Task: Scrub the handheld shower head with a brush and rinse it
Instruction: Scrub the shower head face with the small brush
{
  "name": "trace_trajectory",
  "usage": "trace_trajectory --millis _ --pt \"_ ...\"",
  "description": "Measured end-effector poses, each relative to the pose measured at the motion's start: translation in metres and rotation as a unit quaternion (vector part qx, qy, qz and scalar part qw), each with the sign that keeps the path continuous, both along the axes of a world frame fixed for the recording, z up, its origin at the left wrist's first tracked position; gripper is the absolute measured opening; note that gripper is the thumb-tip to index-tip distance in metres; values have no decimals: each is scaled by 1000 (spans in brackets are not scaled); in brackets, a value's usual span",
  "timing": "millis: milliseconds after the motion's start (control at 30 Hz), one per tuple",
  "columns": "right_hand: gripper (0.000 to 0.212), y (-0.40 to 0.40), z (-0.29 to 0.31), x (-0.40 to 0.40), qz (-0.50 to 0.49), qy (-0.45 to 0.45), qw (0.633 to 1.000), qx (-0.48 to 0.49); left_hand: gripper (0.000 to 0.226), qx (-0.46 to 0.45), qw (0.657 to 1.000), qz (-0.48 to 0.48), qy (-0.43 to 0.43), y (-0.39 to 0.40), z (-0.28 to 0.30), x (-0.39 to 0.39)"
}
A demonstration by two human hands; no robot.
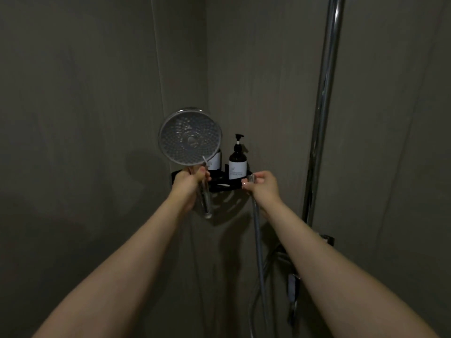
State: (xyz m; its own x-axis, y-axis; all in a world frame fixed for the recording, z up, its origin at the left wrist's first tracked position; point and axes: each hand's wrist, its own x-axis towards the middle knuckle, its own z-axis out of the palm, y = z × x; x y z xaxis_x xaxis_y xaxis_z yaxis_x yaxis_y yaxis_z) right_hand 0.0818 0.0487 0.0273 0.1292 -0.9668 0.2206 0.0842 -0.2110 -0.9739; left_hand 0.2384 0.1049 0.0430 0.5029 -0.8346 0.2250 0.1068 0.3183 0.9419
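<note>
The handheld shower head (pixel 190 137) is a round chrome disc with a dotted nozzle face turned toward me, held upright in front of the wall corner. My left hand (pixel 188 185) is shut on its chrome handle just below the disc. The handle's lower end sticks out under the hand, detached from the hose. My right hand (pixel 262 185) pinches the metal end fitting of the grey shower hose (pixel 257 235), which hangs down from it. The two hands are level and about a hand's width apart. No brush is in sight.
A black corner shelf (pixel 223 185) sits just behind my hands with a dark pump bottle (pixel 237 159) and a second bottle (pixel 214 161) partly hidden by the disc. A vertical chrome shower rail (pixel 324 106) runs at the right, with fittings (pixel 292 284) lower down. Dark grey walls surround.
</note>
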Motion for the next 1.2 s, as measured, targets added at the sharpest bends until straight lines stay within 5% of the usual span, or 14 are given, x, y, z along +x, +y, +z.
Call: trace_trajectory --millis 100,200,300,500,800,1200 --pt "36 -1 -9 -4 10 -12 1000 -5 21 -28 998 -37 32 -4 -1 -2" --pt "19 -7 -13 -6 44 -25 998 -37 13 39 993 -7 -110 -10 -9 4" --pt "31 -17 -20 -14 52 27 997 -51 10 94 969 -23 -227 -14 -25 2" --pt "33 -41 -62 -63 -10 65 998 -12 22 79 989 -91 -83 -31 -47 -33" --pt "29 -62 -97 -159 -269 84 959 27 25 124 978 -122 -114 -55 -72 -63" --pt "29 -85 -108 -184 -167 250 953 29 24 105 975 -165 -105 -77 -77 -85"
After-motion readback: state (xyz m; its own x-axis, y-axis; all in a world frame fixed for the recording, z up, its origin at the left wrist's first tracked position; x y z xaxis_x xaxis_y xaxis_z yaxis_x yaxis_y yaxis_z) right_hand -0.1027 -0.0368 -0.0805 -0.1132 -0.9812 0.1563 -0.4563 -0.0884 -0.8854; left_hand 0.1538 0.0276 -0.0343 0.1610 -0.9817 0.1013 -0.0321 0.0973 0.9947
